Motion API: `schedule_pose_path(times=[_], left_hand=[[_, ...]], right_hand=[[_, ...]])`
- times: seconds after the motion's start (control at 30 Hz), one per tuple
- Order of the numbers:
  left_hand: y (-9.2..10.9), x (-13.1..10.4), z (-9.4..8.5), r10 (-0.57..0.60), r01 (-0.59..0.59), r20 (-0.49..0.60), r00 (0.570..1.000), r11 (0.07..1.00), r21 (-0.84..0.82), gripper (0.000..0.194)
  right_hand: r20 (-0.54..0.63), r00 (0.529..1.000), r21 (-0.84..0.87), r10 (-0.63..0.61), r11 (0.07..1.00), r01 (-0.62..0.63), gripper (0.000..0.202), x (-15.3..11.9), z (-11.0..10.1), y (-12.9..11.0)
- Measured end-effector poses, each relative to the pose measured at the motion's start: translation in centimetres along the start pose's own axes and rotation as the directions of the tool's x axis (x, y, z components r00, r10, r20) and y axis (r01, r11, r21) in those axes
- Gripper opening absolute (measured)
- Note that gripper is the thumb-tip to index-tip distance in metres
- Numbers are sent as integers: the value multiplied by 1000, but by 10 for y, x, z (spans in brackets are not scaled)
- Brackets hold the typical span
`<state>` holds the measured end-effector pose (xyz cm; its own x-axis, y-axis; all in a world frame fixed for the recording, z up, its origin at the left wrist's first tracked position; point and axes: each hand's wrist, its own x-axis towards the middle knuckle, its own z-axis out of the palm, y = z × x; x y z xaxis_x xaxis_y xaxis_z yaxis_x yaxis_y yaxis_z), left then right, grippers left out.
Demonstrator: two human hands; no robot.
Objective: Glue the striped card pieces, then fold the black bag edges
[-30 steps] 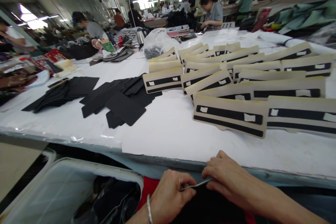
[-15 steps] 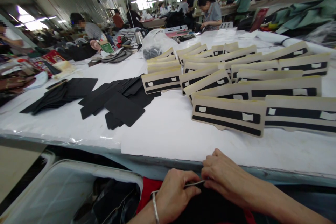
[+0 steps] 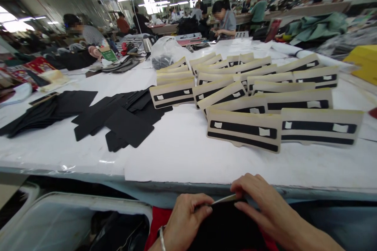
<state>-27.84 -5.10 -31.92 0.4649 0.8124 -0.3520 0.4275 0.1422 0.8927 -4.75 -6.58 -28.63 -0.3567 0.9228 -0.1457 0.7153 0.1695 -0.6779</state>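
Below the table's front edge, my left hand (image 3: 185, 217) and my right hand (image 3: 260, 204) pinch the top edge of a thin flat piece (image 3: 224, 199), seen edge-on, one hand at each end. A black piece (image 3: 226, 227) hangs below it over something red in my lap. On the white table (image 3: 182, 145) just ahead lie rows of beige card templates (image 3: 244, 129) with black strips and white tabs. To the left lie spread black cut pieces (image 3: 126, 119).
A grey plastic bin (image 3: 70, 219) with dark pieces stands at my lower left. More black pieces (image 3: 44, 108) lie at far left, a clear plastic bag (image 3: 166, 51) farther back. Other people work at the far end and neighbouring tables. A yellow box (image 3: 363, 60) sits right.
The view shifted right and slightly down. My right hand's fingers have spread over the piece's edge, and both hands stay at the same spot holding it.
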Motion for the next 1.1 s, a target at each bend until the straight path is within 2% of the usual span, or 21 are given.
schedule_pose_path(times=[0.13, 0.3, 0.43, 0.53, 0.63, 0.77, 0.87, 1.1], left_hand=[[0, 1, 1, -13, 13, 9, 1000, 1000, -20, 21], [-2, 1, -1, -20, 21, 28, 999, 1000, -21, 21], [-3, -1, -4, -16, 18, 70, 997, 999, -30, 21], [0, 1, -4, -13, 13, 74, 997, 1000, 1, 20], [4, 5, -1, -9, 8, 78, 997, 1000, 19, 18], [10, 12, 8, 12, -2, 108, 994, 996, -87, 26], [12, 17, 14, -10, 22, 98, 995, 992, -121, 24], [13, 17, 14, -4, 22, 122, 993, 989, -143, 23]], right_hand=[[-88, 993, 97, 78, 993, -69, 5, -10, 8, 14], [-66, 977, 323, 201, 931, -169, 7, -11, 12, 18], [-130, 974, 428, 186, 896, -114, 15, -10, 15, 22], [-117, 974, 518, 193, 848, -106, 21, -9, 18, 26], [-106, 972, 522, 212, 843, -126, 24, -9, 20, 28], [-102, 974, 509, 204, 852, -125, 24, -7, 20, 27], [-98, 973, 527, 208, 840, -126, 23, -7, 20, 28], [-88, 971, 544, 223, 827, -141, 23, -7, 21, 31]])
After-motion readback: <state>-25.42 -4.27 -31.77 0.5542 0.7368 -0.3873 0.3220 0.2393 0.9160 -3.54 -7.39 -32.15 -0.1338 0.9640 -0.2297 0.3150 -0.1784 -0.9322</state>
